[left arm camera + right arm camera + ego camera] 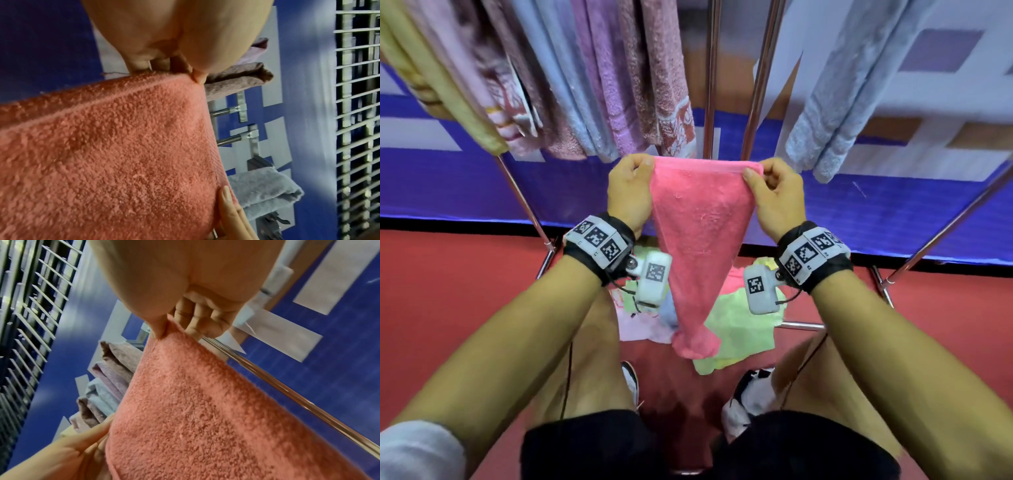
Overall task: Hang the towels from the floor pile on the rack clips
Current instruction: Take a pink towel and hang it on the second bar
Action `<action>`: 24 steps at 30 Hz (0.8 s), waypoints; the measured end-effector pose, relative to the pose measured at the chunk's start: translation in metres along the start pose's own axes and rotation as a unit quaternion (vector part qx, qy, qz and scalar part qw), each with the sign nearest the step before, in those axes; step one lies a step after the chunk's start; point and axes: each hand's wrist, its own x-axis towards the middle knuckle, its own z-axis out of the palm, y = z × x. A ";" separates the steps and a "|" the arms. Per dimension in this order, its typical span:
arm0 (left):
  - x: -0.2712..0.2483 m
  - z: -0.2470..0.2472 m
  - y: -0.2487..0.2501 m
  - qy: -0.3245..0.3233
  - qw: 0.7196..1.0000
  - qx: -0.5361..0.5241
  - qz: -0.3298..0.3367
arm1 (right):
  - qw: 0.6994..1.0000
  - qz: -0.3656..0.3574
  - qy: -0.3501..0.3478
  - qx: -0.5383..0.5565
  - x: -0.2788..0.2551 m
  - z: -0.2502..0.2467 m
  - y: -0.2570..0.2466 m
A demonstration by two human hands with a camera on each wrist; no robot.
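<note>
Pink towel (700, 219) hangs between both hands below the rack's hung towels (599, 78), above the floor pile (736, 329). Left hand (628, 192) and right hand (777, 195) each pinch a top corner. Probably light, soft, floppy terry; best held at the hemmed corners.

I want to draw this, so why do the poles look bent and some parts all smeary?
Head view: the wide lens bows the rack poles outward, and the hanging towels at the top smear. Left wrist view: the pink towel is sharp, the grille streaked. Right wrist view: the left hand at the bottom edge is blurred.
</note>
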 end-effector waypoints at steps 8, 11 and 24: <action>0.050 -0.010 0.147 -0.006 0.995 -0.012 0.098 | 0.992 -0.119 0.036 -0.027 0.065 -0.023 -0.131; 0.068 -0.014 0.197 -0.017 0.992 -0.029 0.125 | 0.986 -0.155 0.051 -0.040 0.088 -0.032 -0.177; 0.101 -0.011 0.267 -0.033 0.988 -0.024 0.149 | 0.970 -0.166 0.064 -0.164 0.137 -0.053 -0.243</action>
